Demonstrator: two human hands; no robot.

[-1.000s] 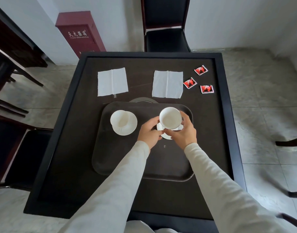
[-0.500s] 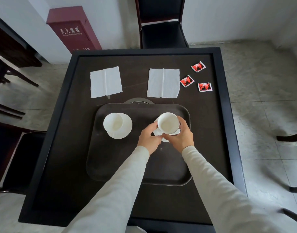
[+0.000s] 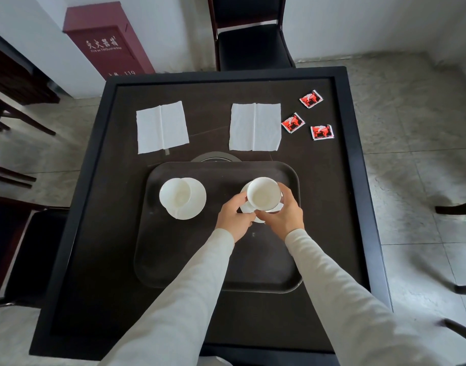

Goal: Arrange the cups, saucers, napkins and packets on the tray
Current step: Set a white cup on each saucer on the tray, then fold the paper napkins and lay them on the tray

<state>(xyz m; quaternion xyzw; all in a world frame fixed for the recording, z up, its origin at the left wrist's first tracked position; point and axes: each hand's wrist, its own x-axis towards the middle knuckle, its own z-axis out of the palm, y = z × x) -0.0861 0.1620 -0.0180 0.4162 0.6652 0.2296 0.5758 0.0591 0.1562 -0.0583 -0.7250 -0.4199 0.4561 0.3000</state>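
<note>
Just inside right tray [image 3: 290, 171] edge: cup [image 3: 263, 194].

- White round saucer [image 3: 278, 207]: mostly covered by the white porcelain cup [image 3: 263, 193], left hand [image 3: 234, 215] and right hand [image 3: 284, 215].
- Grey round disc [image 3: 216, 157] in the black table [image 3: 115, 233]: half hidden behind the dark plastic tray [image 3: 226, 178].
- Red square packets [image 3: 292, 123]: print too small to read.

Illumination is cool, even and diffuse, with faint shadows and a dull sheen on the tray [image 3: 168, 254] below the left hand [image 3: 233, 217]. The white cup [image 3: 263, 193] and saucer [image 3: 244, 207] at the right hand [image 3: 282, 216] are near washed out. Wide-angle bowing bends the table [image 3: 113, 207] edges left of the hands, and the sleeves [image 3: 189, 299] render slightly soft.
</note>
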